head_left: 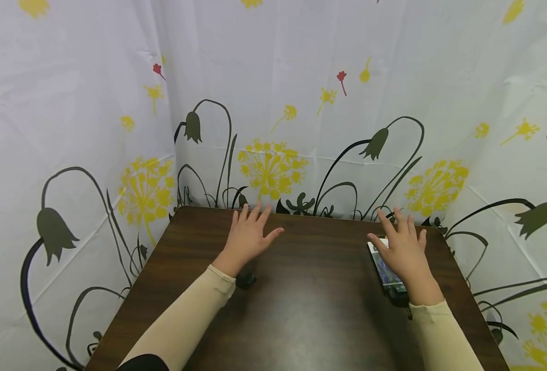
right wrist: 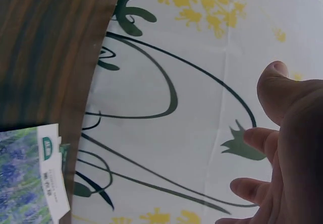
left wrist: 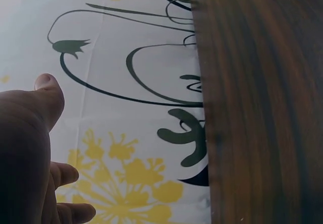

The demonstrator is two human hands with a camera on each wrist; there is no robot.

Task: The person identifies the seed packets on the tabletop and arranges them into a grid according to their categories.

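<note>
My left hand hovers over the far left part of the dark wooden table, fingers spread and holding nothing. My right hand is held above the far right part, its fingers spread as well. Under and beside the right hand lies a flat packet with a picture of blue-purple flowers and a white end strip; the hand hides part of it. In the right wrist view, the packet shows a green label on its white strip, apart from the right hand's fingers.
A white curtain printed with yellow, red and dark green flowers hangs behind the table and along both sides. The table's far edge runs close against it. Dark wrist-worn devices sit below both wrists.
</note>
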